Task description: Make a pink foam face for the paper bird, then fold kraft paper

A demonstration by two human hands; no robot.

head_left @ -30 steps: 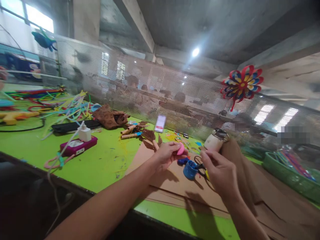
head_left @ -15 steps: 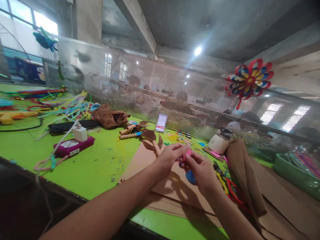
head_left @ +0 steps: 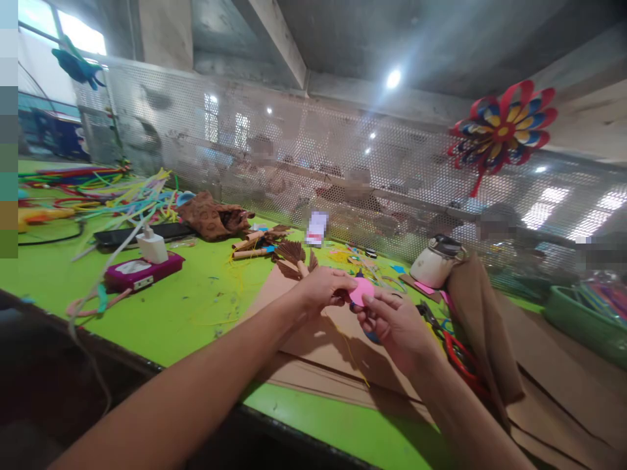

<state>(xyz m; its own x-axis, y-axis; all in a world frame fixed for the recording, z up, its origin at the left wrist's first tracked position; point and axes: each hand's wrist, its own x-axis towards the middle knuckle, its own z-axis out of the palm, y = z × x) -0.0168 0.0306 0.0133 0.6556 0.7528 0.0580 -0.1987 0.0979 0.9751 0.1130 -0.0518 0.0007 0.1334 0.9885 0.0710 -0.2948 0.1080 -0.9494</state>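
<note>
Between my two hands is a small pink paper disc [head_left: 361, 292], its flat face turned toward me. My left hand [head_left: 326, 287] pinches its left edge, and my right hand [head_left: 392, 316] grips the right edge with thumb and fingers. Something dark blue shows just behind the disc, partly hidden by the fingers. Below the hands lie brown cardboard sheets [head_left: 313, 352] with a thin yellow thread [head_left: 353, 356] across them. A blue round thing [head_left: 372, 337] peeks out under my right hand. Pleated brown paper fans on a rolled paper stick [head_left: 301, 264] rest beyond my left hand.
Red-handled scissors [head_left: 460, 359] and brown cloth [head_left: 482, 326] lie to the right, near a white kettle-like pot [head_left: 435, 264] and a green basket [head_left: 582, 323]. Leftward are a purple power strip [head_left: 144, 271], a phone [head_left: 142, 235] and coloured pipe cleaners [head_left: 142, 202]. A perforated metal screen [head_left: 304, 156] stands behind.
The pink paper has turned and now shows as a flat round disc between my fingers. My hands have shifted slightly, and the camera view has moved a little.
</note>
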